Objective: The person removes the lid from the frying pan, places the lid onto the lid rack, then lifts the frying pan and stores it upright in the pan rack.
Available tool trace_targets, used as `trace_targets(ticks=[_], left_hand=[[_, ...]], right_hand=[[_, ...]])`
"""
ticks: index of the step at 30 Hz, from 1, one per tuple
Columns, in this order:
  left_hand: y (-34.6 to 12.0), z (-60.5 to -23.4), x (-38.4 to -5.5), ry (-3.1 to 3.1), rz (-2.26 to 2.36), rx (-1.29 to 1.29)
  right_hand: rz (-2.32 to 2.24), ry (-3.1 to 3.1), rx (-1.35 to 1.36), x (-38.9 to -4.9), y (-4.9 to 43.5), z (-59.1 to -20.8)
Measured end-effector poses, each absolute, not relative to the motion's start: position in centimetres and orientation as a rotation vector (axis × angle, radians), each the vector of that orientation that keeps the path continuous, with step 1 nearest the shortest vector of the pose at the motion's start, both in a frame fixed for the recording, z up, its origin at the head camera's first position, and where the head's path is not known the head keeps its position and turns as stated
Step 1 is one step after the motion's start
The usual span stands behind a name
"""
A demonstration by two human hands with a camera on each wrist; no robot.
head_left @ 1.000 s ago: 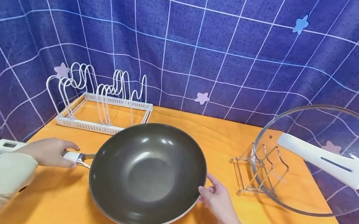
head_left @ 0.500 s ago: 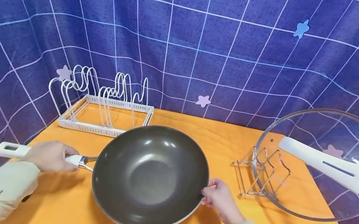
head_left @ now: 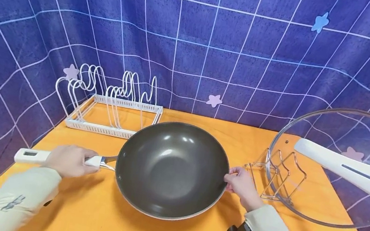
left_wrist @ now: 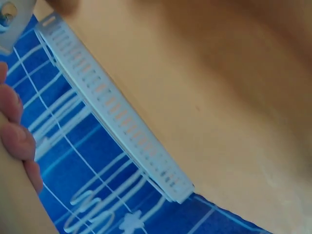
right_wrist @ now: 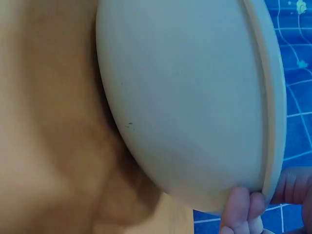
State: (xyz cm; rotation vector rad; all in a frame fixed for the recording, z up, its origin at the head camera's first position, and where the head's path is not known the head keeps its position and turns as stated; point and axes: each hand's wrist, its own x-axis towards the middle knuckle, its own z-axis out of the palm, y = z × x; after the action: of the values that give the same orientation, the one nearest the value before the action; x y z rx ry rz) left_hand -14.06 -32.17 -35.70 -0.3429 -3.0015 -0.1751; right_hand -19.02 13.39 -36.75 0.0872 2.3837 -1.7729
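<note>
Left hand (head_left: pixel 68 160): curled around the white handle (head_left: pixel 37 157), left of the table's middle.
Wok (head_left: pixel 172 172): opening upward, mid-table; farther right and nearer the back edge than a second ago, closing on the wire rack (head_left: pixel 270 198); held from both sides, so apparently steady enough to shift; cannot tell whether lifted clear.
Right hand (head_left: pixel 243 185): pinching the right rim, fingers narrow, partly against the outer wall.
White rack (head_left: pixel 99 129): near the back-left corner, slots unfilled.
Table (head_left: pixel 111 223): covered in orange, shadowed beneath the pan.
Glass lid (head_left: pixel 340 163): tilted in the wire rack, toward the right edge.
Blue backdrop (head_left: pixel 196 27): gridded, starred, hanging behind the back edge.
</note>
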Motion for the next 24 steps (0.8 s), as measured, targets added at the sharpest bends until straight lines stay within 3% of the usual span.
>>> trace_targets(ticks=[24], left_hand=[[-28.1, -35.8, -16.7, -2.955, -0.138, -0.245]], right_hand=[[-1.495, 2.778, 0.108, -24.7, 14.7, -37.0]])
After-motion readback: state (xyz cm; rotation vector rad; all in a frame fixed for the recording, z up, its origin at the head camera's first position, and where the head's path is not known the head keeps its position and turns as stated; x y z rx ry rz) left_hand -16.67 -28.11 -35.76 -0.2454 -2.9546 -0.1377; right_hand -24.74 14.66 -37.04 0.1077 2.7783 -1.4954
